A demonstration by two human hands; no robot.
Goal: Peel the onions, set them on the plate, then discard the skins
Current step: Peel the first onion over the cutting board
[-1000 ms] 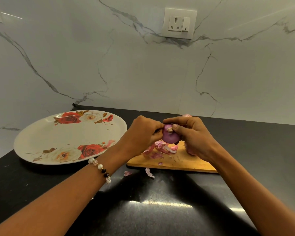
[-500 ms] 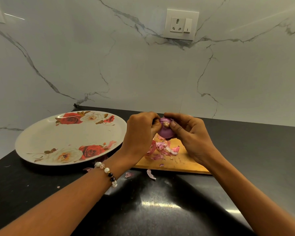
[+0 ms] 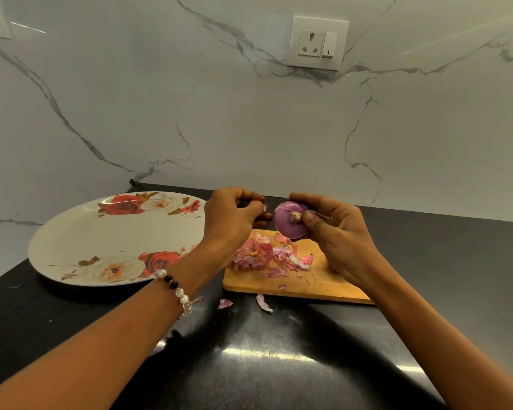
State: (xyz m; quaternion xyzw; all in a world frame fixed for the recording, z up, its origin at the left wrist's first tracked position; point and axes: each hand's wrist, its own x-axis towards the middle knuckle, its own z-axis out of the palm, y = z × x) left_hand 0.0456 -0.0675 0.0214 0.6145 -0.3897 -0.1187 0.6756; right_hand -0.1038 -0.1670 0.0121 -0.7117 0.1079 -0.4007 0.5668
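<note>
A purple onion (image 3: 288,223) with its root end facing me is held above the wooden cutting board (image 3: 308,285) by my right hand (image 3: 335,235), fingers and thumb curled round it. My left hand (image 3: 234,217) sits just left of the onion, a small gap apart, and pinches a small scrap of skin (image 3: 265,208) at its fingertips. A heap of pink onion skins (image 3: 267,255) lies on the board below both hands. The white plate (image 3: 80,241) with red and cream roses lies to the left with nothing on it.
Loose skin bits (image 3: 262,301) lie on the black countertop (image 3: 249,365) in front of the board. A marble wall with a socket (image 3: 317,42) rises behind. A beaded bracelet (image 3: 175,288) is on my left wrist.
My hands have come apart: the left hand pulled away to the left with a scrap of skin, and the onion in my right hand turned so more of it shows.
</note>
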